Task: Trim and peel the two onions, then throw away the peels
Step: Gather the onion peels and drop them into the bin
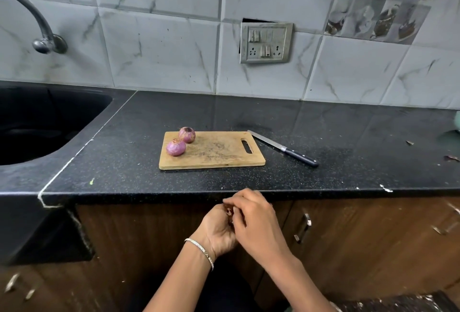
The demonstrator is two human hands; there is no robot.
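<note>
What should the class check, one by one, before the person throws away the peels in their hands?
1. The near onion and far onion sit on the cutting board: ok.
2. Both look peeled, smooth and purple: ok.
3. The knife lies on the counter beside the board, out of the hands: ok.
4. The peels are gathered between the left hand and right hand, below the counter edge: ok.
5. Nothing left behind: not ok, scraps lie at the counter's far right.
6. Somewhere to throw them: cannot tell, nothing for waste in view.
</note>
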